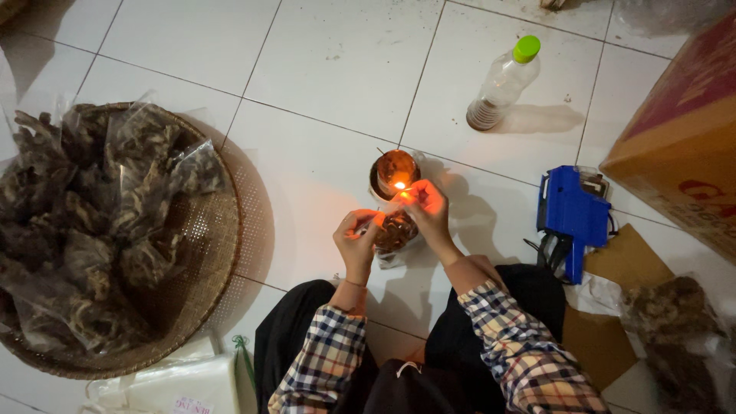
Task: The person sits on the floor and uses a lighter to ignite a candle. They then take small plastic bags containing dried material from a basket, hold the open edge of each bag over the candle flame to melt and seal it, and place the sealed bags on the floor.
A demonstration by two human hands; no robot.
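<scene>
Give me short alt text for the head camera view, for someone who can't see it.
Two hands, left hand and right hand, hold a small clear bag of dark dried pieces beside a flame over a small tin on white floor tiles. A woven tray of filled bags sits at left.

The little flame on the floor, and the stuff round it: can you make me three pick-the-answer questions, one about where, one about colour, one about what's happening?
1. Where is the clear plastic bottle?
A. Inside the woven tray
B. Standing on the white tiled floor beyond the flame
C. On the person's lap

2. What colour is the bottle's cap?
A. Green
B. Red
C. Black

3. What is happening at the small round tin?
A. It has a lid on
B. It lies on its side
C. A flame burns at it

Answers: B, it stands on bare tiles, far from the woven tray; A, the cap is bright green; C, a flame glows beside the right hand, the left hand holds a small bag close by.
</scene>
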